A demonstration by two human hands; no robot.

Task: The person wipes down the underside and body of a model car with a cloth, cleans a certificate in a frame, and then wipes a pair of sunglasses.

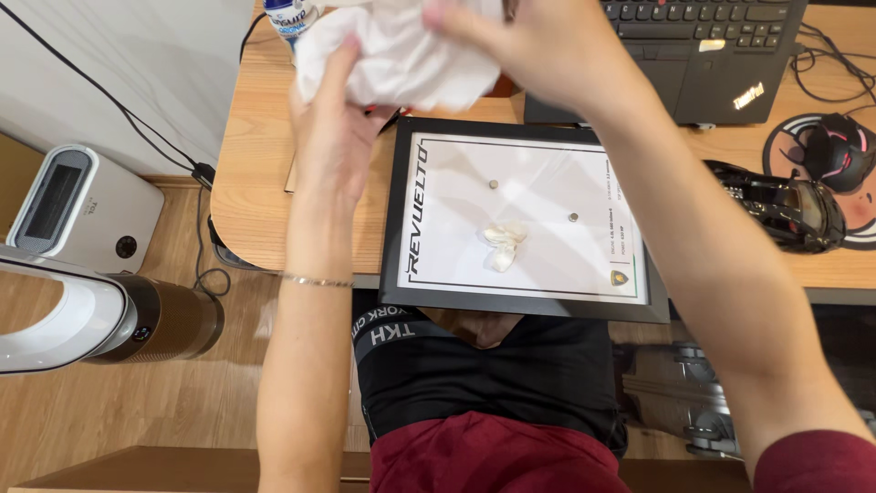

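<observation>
Both hands' grip, left hand (333,137) and right hand (538,46), closed on crumpled tissue (392,55) above desk edge (274,265).

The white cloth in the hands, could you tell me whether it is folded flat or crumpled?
Crumpled: the white cloth bunches in irregular creases between the left hand and the right hand.

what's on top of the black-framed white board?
On the black-framed board: two small round metal pieces and a crumpled white wad. Both hands hold white tissue beyond its far edge. Its underside is hidden.
</observation>
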